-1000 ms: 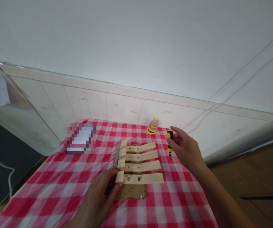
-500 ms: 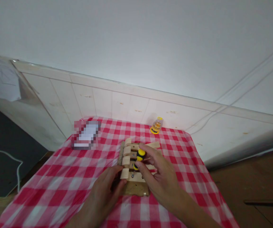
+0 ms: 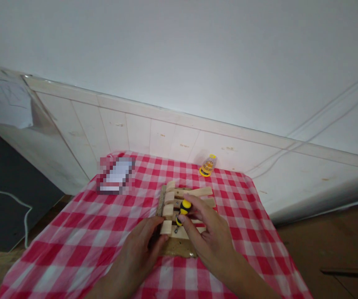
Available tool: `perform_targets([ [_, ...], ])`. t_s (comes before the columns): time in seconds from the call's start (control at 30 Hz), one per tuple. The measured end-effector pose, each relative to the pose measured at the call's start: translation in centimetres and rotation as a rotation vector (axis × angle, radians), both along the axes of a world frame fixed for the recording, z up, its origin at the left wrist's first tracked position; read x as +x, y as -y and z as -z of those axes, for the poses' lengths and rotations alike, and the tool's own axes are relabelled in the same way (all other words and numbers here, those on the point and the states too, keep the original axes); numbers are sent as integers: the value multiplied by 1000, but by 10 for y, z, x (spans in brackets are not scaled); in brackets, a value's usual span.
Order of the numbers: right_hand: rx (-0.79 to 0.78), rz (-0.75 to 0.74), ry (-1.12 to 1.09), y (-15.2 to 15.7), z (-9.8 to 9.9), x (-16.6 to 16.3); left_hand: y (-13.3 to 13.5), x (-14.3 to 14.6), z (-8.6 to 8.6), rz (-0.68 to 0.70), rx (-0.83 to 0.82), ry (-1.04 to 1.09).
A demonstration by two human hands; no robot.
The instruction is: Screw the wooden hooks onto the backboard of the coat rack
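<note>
On the table lies a brown wooden board (image 3: 179, 248) with several pale wooden slats (image 3: 201, 192) laid across it, their left ends curved upward. Between the thumb and fingers of my right hand (image 3: 211, 228) is a short yellow-and-black screwdriver (image 3: 185, 207). It leans over the nearest slat, its tip down at a screw (image 3: 176, 231) there. My left hand (image 3: 140, 247) is closed on the board's left edge, thumb and forefinger by the curved end of that nearest slat. My right fingers hide part of the slats.
A red-and-white checked cloth (image 3: 82, 243) covers the table. At the back stands a clear, yellow-trimmed cone-shaped holder (image 3: 208, 165) of small bits. A blurred phone-like object (image 3: 116, 175) lies at the back left. Behind the table rises a white panelled wall (image 3: 163, 137).
The view has shifted slightly, so everything sits a little further right. The screwdriver stays over the nearest slat in my right hand, and my left hand keeps its hold on the board.
</note>
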State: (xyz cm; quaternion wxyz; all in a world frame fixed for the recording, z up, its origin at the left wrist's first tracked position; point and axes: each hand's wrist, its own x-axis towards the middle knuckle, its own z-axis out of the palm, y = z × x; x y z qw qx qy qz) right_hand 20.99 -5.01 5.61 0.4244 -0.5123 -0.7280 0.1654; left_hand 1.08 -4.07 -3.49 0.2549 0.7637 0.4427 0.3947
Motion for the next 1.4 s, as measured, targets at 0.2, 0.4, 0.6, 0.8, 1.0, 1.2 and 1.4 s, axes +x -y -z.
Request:
perform_targets([
  [0.2,38,-1,19,2,1,2,0,-1,0,-7,16,13],
  [0.4,53,57,11,5,-3,-1,0,-2,3,6,22,-14],
  [0.6,78,60,89,4,-6,-1,-2,-1,-1,-9,58,7],
  [0.8,138,29,145,2,-13,0,-1,1,-2,-8,14,12],
  [1.0,142,16,179,5,-13,1,0,-1,2,4,37,17],
  [1.2,110,-17,209,4,-15,-1,0,-1,0,6,49,6],
  [1.4,101,2,178,4,-17,-2,1,-1,0,13,45,10],
])
